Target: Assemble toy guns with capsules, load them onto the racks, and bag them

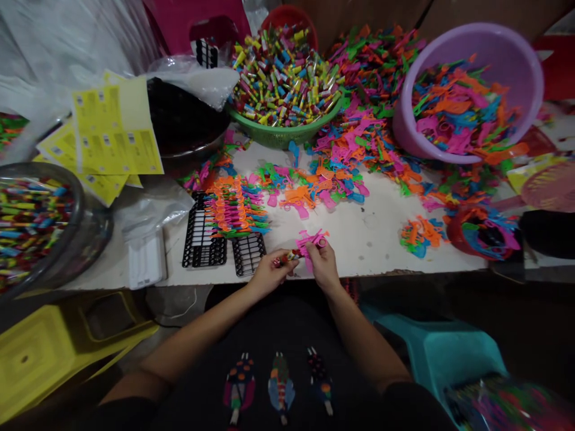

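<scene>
At the table's front edge my left hand (268,274) is closed round a small tube with a red and yellow wrapper (290,256). My right hand (324,264) pinches a pink plastic toy gun (309,242), its end close to the tube; whether the two touch I cannot tell. Left of my hands lie black plastic racks (249,254) with white strips. A stacked row of orange, pink, green and blue toy guns (236,206) rests on them. Loose toy guns (314,185) are spread just beyond my hands.
A green basket (283,134) of wrapped tubes stands at the back, a purple basin (402,114) of toy guns at right. Nearer are a small red bowl (458,236) and, at left, a clear tub (78,206). Yellow label sheets (117,129) lie on the left; stools flank me.
</scene>
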Available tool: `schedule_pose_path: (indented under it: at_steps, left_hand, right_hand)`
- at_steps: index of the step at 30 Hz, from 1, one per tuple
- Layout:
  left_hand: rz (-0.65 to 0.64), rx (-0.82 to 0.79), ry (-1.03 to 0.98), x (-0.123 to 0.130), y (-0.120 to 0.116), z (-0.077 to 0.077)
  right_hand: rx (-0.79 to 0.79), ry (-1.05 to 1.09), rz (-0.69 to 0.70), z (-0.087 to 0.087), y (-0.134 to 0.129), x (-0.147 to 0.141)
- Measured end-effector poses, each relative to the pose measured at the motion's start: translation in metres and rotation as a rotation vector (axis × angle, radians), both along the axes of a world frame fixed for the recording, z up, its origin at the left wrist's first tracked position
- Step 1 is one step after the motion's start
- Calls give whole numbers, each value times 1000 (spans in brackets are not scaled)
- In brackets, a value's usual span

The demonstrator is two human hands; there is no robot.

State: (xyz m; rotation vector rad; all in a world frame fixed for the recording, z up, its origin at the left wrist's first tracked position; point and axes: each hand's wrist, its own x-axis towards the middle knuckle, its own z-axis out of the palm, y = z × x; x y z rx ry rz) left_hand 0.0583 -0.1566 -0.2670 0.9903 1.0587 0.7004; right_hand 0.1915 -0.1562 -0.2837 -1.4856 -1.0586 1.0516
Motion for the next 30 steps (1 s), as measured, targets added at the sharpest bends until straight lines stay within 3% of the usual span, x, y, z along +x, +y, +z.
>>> schedule_pose_path:
  at_steps: [4,6,9,11,13,17,20,23,26,30]
  left_hand:
    - [-54,70,27,0,1,0]
    - [-67,113,69,-2,2,-6]
    - [67,207,174,-7,4,-15]
    - [143,270,270,-10,5,-16]
    - [96,297,363,-9,6,-15]
    - [-113,305,420,-4,7,-13]
    - [-17,245,343,-4,8,-18]
    - [99,64,139,-7,11,-21]
    - [165,-67,-82,-4,15,-16]
    - [217,-119,-167,6,19,-4]
  right_hand:
    - [-4,-66,4,-2,1,1]
    - [-56,-155,109,-2,7,11]
    - [-236,-522,235,1,27,33]
    - [-311,-794,131,3,47,42]
    - [-319,-946,24,3,69,42]
    - [-347,-1053,137,-4,102,27]
    - [-312,-1111,187,-4,107,26]
    - [-207,-993,123,3,91,37]
    - [-82,-587,50,11,61,41]
    - [-108,-80,237,17,21,26]
